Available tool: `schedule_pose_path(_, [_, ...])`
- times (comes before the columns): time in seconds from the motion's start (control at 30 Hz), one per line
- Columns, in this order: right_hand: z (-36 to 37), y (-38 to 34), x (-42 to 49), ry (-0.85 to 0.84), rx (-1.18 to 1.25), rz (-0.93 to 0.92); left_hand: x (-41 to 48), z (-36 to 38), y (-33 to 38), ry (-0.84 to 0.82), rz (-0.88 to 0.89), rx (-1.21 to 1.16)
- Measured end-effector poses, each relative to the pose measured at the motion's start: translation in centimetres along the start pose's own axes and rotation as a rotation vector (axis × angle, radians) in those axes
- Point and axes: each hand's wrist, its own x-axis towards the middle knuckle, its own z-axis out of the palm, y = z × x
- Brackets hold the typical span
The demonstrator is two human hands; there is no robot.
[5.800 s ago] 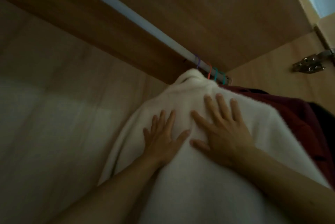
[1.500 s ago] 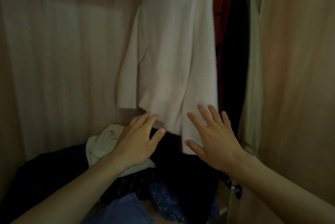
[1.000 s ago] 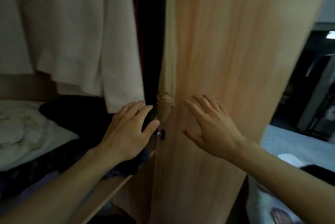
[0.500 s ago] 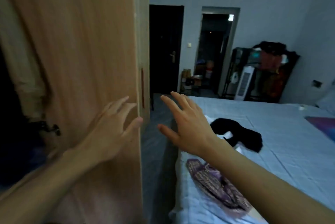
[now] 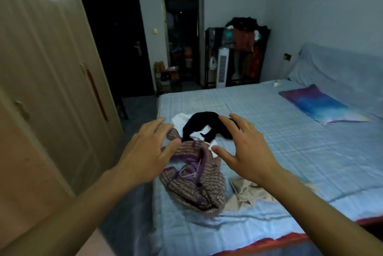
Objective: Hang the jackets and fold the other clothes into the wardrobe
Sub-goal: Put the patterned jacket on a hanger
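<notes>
**A:** so where were the clothes?

**B:** middle of the frame, on the bed [image 5: 290,141]. Purple knit sweater [image 5: 194,185], with a black top [image 5: 207,127] just above it. Wardrobe [image 5: 51,69] stood on the left.

**A:** and the hands?

**B:** left hand [image 5: 145,158] and right hand [image 5: 246,152] both hovered over the pile, fingers [image 5: 229,126] spread apart, gripping nothing.

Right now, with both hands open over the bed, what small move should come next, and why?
Probably lower the left hand and right hand to grip the purple striped knitted garment. Both hover open, holding nothing, and this garment lies nearest on the blue checked bed sheet, in front of the black garment.
</notes>
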Motion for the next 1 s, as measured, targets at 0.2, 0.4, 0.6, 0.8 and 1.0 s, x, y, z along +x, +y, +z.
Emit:
schedule_pose_path(0.2, [-0.4, 5.3, 0.2, -0.022, -0.076, 0.155, 6.0, 3.8, 2.3, -0.007, 0.125, -0.111])
schedule_pose_path(0.4, [-0.9, 7.5, 3.7, -0.036, -0.183, 0.223, 11.2, 6.8, 1.3, -0.005, 0.189, -0.226])
schedule_pose_path(0.6, [2.0, 7.8, 7.1, -0.082, -0.193, 0.205, 14.9, 9.1, -1.2, -0.009, 0.152, -0.302])
schedule_pose_path(0.8, [5.3, 8.7, 10.2, -0.136, -0.167, 0.12, 16.6, 10.5, -4.4, 0.013, 0.094, -0.287])
schedule_pose_path(1.0, [9.9, 11.7, 12.6, -0.209, -0.089, 0.062, 17.6, 13.7, -5.6, -0.008, -0.011, -0.252])
